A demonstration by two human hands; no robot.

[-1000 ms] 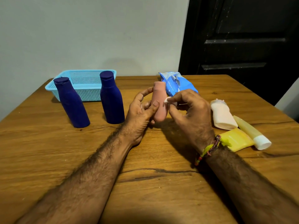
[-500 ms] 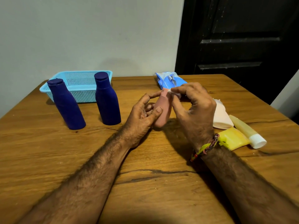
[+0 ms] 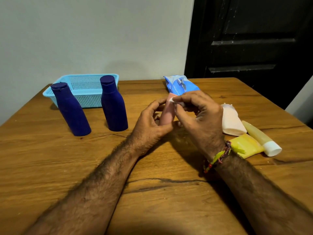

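White scrap now up at the top of the pink bottle
In the past second the right hand has carried the scrap from the bottle's flank to its top end, so the wiping looks nearly done (my guess); thumb and forefinger pinch it, other fingers loosely curled. The left hand wraps the bottle from 9 o'clock, holding it near upright mid-table; a blue pack lies beyond at 12 o'clock

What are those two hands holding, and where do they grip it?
The left hand grips the small pink plastic bottle round its body; the right hand pinches a small white scrap at the bottle's top.
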